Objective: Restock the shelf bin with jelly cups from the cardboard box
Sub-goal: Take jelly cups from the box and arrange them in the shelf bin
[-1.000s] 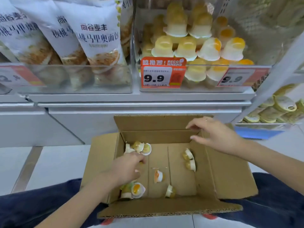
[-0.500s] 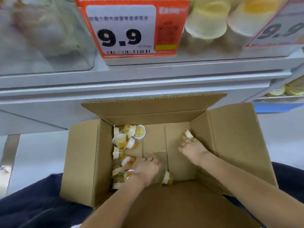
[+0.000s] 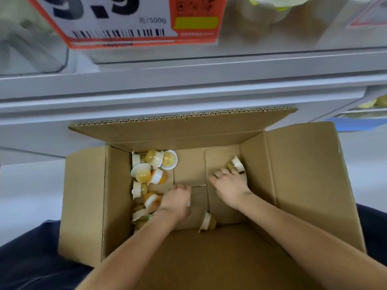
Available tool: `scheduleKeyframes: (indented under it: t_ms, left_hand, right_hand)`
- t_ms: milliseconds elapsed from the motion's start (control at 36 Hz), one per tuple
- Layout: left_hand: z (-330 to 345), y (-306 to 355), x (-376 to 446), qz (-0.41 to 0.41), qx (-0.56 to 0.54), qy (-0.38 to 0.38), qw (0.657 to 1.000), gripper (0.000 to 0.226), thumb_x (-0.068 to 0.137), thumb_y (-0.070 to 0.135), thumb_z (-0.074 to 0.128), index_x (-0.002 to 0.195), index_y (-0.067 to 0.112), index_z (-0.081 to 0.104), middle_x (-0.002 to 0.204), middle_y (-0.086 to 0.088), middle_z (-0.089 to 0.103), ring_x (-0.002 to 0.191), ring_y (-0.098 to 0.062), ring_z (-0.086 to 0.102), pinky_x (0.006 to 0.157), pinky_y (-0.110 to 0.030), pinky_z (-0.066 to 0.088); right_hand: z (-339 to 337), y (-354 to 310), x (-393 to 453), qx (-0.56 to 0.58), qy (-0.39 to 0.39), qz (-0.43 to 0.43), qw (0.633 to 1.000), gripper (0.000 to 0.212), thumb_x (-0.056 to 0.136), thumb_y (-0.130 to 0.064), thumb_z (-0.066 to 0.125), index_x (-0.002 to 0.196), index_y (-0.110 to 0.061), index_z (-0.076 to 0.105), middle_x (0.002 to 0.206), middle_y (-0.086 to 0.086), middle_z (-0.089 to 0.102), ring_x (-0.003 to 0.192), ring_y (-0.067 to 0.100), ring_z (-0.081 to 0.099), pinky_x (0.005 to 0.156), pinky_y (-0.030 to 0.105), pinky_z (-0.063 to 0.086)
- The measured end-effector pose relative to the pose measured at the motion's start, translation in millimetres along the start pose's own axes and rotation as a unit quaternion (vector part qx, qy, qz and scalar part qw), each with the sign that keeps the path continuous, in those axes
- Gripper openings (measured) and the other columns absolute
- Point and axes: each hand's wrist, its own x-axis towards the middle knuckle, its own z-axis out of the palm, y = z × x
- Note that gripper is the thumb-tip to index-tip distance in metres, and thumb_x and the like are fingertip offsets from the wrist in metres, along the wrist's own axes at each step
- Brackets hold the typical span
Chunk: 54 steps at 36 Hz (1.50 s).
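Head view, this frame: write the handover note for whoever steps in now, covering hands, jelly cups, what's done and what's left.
Left hand: down in the cardboard box, fingers curled at the floor; what it holds is hidden.
Right hand: fingers on the jelly cup by the right wall.
Loose cups: a cluster along the left wall, a single cup near the front.
Shelf bin above is only partly in view, with cups inside.
Done: both hands are on cups.
Left: lift these into the bin, then clear the remainder.

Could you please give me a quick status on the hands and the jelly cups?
Both hands in the box. Right hand grips a cup; left hand curled, contents hidden. Loose cups along left wall. Nothing blocking.
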Motion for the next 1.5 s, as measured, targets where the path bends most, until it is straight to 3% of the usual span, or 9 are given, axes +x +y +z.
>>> scheduleKeyframes:
  t_ms: [111, 222, 306, 500, 639, 806, 1000, 1222, 1500]
  left_hand:
    - [-18.5, -32.0, -33.3, -0.178, -0.426, 0.057, 0.885, 0.019, 0.078, 0.03, 0.066, 0.089, 0.017, 0.057, 0.083, 0.004, 0.067, 0.085, -0.016, 0.061, 0.069, -0.028, 0.05]
    - [-35.4, -75.9, -57.4, -0.355, -0.789, -0.007, 0.502, 0.038, 0.077, 0.03, 0.071, 0.105, 0.007, 0.06, 0.103, -0.018, 0.064, 0.094, -0.031, 0.066, 0.074, -0.039, 0.059]
    - [-48.3, -84.6, -74.8, -0.335, -0.869, -0.013, 0.364, 0.024, 0.09, 0.024, 0.055, 0.098, 0.001, 0.056, 0.102, -0.023, 0.059, 0.096, -0.035, 0.062, 0.067, -0.041, 0.058]
    - [-44.7, -65.6, -81.7, -0.298, -0.883, -0.047, 0.359, 0.026, 0.093, 0.022, 0.047, 0.097, 0.0, 0.059, 0.094, -0.021, 0.061, 0.085, -0.031, 0.061, 0.098, -0.042, 0.046]
    - [-40.5, -73.3, -83.0, -0.268, -0.898, -0.04, 0.345, 0.032, 0.09, 0.023, 0.058, 0.113, 0.001, 0.057, 0.106, -0.025, 0.062, 0.089, -0.034, 0.066, 0.074, -0.042, 0.057]
    - [-62.9, -65.0, -93.3, -0.219, -0.906, -0.019, 0.361, 0.036, 0.085, 0.019, 0.068, 0.113, 0.002, 0.057, 0.106, -0.025, 0.062, 0.092, -0.033, 0.066, 0.077, -0.041, 0.057]
    - [-98.3, -38.6, -132.4, -0.055, -0.873, -0.002, 0.484, 0.041, 0.081, 0.02, 0.067, 0.119, 0.005, 0.059, 0.101, -0.013, 0.071, 0.086, -0.019, 0.07, 0.069, -0.028, 0.059]
    - [-128.4, -8.2, -208.1, 0.141, -0.795, 0.065, 0.586, 0.052, 0.075, 0.017, 0.068, 0.123, 0.008, 0.052, 0.112, -0.018, 0.065, 0.087, -0.018, 0.067, 0.069, -0.023, 0.053]
    - [-127.8, 5.2, -252.1, 0.205, -0.763, 0.079, 0.608, 0.053, 0.08, 0.019, 0.069, 0.128, 0.005, 0.052, 0.12, -0.018, 0.064, 0.111, -0.033, 0.062, 0.087, -0.035, 0.054]
  right_hand:
    - [-11.0, -27.2, 15.2, 0.16, 0.058, -0.011, 0.985, 0.038, 0.091, -0.009, 0.047, 0.128, -0.015, 0.046, 0.131, 0.007, 0.052, 0.123, 0.026, 0.042, 0.1, 0.037, 0.036]
    - [-23.4, -65.1, 47.4, 0.361, 0.049, 0.016, 0.931, 0.043, 0.089, -0.018, 0.061, 0.13, -0.015, 0.047, 0.124, 0.011, 0.054, 0.117, 0.027, 0.049, 0.092, 0.034, 0.043]
    - [-27.1, -97.5, 72.0, 0.475, 0.026, 0.054, 0.878, 0.055, 0.082, -0.02, 0.072, 0.13, -0.014, 0.048, 0.122, 0.009, 0.056, 0.115, 0.026, 0.052, 0.083, 0.027, 0.041]
    - [-18.4, -143.3, 93.6, 0.638, 0.052, 0.196, 0.743, 0.021, 0.093, -0.027, 0.049, 0.101, -0.011, 0.061, 0.085, 0.002, 0.063, 0.076, 0.014, 0.057, 0.062, 0.025, 0.04]
    - [-22.9, -121.5, 72.0, 0.569, 0.005, 0.119, 0.814, 0.014, 0.083, -0.016, 0.063, 0.095, -0.013, 0.059, 0.089, 0.003, 0.06, 0.08, 0.015, 0.051, 0.064, 0.025, 0.038]
    - [-52.1, -75.9, 26.4, 0.61, 0.031, 0.108, 0.784, 0.05, 0.069, -0.032, 0.083, 0.091, -0.019, 0.041, 0.081, -0.007, 0.053, 0.068, 0.003, 0.048, 0.055, 0.017, 0.037]
    - [-123.0, -57.1, -45.3, 0.517, 0.09, -0.069, 0.848, 0.05, 0.065, -0.026, 0.087, 0.088, -0.02, 0.044, 0.085, -0.005, 0.058, 0.071, 0.007, 0.048, 0.064, 0.025, 0.039]
    - [-173.7, -71.6, -141.9, 0.507, 0.233, -0.105, 0.823, 0.05, 0.064, -0.03, 0.086, 0.099, -0.025, 0.05, 0.098, -0.008, 0.062, 0.092, 0.013, 0.06, 0.082, 0.042, 0.052]
    - [-176.1, -92.0, -201.0, 0.525, 0.299, -0.131, 0.786, 0.061, 0.058, -0.039, 0.084, 0.111, -0.043, 0.054, 0.112, -0.021, 0.06, 0.107, 0.007, 0.059, 0.089, 0.024, 0.05]
